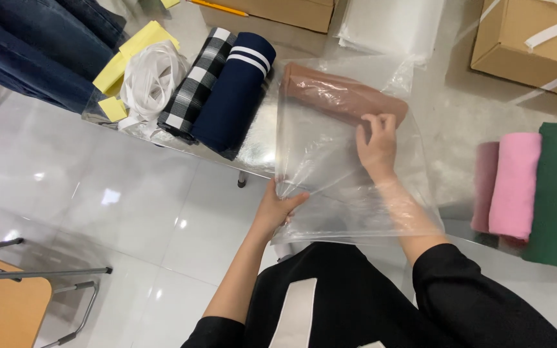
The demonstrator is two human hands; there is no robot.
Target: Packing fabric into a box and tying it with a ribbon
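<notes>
Item: clear plastic bag (330,193), thin, glossy, creased, lying on the reflective table (459,109) with its mouth toward me.

Contents: one brown fabric roll (330,93), soft, matte, cylindrical, at the far closed end of the bag.

My left hand (278,206): closed in a pinch on the bag's near left edge, film bunched between thumb and fingers.

My right hand (376,145): inside the bag with the forearm, seen through the film, fingers curled on the near side of the brown roll.

Left of the bag, on the table: navy fabric roll (236,96) with two white stripes, touching a black-and-white checked roll (195,84); beside these a loose heap of white ribbon (153,80) and yellow paper pads (130,55); dark denim (33,51) at the far left.

Right, well apart from the bag: upright rolls in a row, dusty rose (485,187), bright pink (515,183), dark green (554,193).

Far edge: cardboard boxes (523,38), stack of clear bags (388,26).

Below: glossy white tiled floor (130,212), wooden chair seat (4,309) with metal frame.
</notes>
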